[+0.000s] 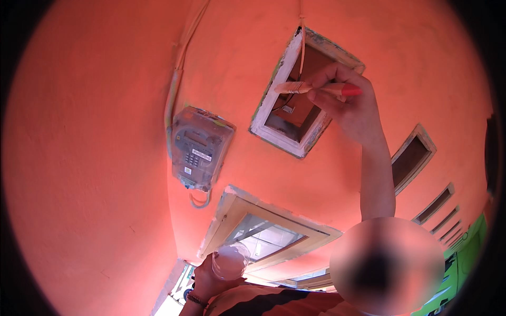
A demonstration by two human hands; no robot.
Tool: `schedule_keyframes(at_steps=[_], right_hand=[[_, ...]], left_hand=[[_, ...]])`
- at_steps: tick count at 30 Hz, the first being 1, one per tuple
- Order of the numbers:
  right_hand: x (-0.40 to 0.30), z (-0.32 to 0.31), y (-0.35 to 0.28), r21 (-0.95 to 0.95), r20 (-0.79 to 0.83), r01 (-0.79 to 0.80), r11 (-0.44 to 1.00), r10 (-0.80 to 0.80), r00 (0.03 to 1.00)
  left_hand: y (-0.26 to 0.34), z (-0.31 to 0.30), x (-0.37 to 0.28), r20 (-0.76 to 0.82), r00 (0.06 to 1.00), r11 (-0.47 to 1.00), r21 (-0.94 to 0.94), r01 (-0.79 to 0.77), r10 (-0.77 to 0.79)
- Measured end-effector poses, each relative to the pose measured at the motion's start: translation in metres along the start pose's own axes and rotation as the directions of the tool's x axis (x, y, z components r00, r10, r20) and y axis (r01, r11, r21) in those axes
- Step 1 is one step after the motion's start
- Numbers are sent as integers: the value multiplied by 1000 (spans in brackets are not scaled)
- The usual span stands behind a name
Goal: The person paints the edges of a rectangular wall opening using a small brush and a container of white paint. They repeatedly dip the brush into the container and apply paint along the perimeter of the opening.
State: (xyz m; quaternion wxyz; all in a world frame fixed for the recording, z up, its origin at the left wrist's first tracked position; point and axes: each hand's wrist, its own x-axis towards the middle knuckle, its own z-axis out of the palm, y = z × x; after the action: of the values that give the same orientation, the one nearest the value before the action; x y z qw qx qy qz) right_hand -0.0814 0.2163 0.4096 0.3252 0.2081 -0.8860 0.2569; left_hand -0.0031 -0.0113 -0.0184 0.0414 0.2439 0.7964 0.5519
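Note:
My right hand [352, 106] is raised and grips a paintbrush [292, 87] with a red-ended handle. The bristles point left and lie over the white-painted side of a small opening's frame [264, 114]; whether they touch it I cannot tell. White covers the left and lower inner parts of this frame, while its upper right side looks worn and bare. Low in the view, my left hand [207, 281] holds a clear plastic cup [231, 260] with a pale content, likely paint. A beaded bracelet circles that wrist.
An electricity meter [201, 150] in a clear cover hangs on the orange wall [99, 138], with a conduit [172, 94] above it. A cable [303, 51] runs down into the opening. Below is a glazed wooden window [269, 237]. Several narrow vents [413, 158] line the right. A blurred patch hides the lower right.

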Motion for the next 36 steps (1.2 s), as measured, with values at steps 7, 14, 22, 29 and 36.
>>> schedule_keyframes(at_steps=[7, 14, 22, 29, 36], right_hand=[[35, -4, 16, -25, -130, -31, 999, 28, 991], [55, -1, 23, -129, -46, 45, 991, -51, 998], [60, -1, 13, -328, -52, 90, 940, -113, 992], [58, -3, 9, -369, -76, 183, 911, -226, 971], [49, 5, -1, -253, -88, 155, 955, -183, 979]], left_hand=[[-4, 1, -1, 29, 999, 999, 26, 45, -46], [1, -4, -1, 54, 995, 997, 21, 80, -81], [1, -6, -1, 70, 995, 998, 21, 63, -65], [-4, -2, -2, 52, 998, 999, 22, 41, -42], [-1, -4, -2, 57, 997, 998, 18, 58, -59]])
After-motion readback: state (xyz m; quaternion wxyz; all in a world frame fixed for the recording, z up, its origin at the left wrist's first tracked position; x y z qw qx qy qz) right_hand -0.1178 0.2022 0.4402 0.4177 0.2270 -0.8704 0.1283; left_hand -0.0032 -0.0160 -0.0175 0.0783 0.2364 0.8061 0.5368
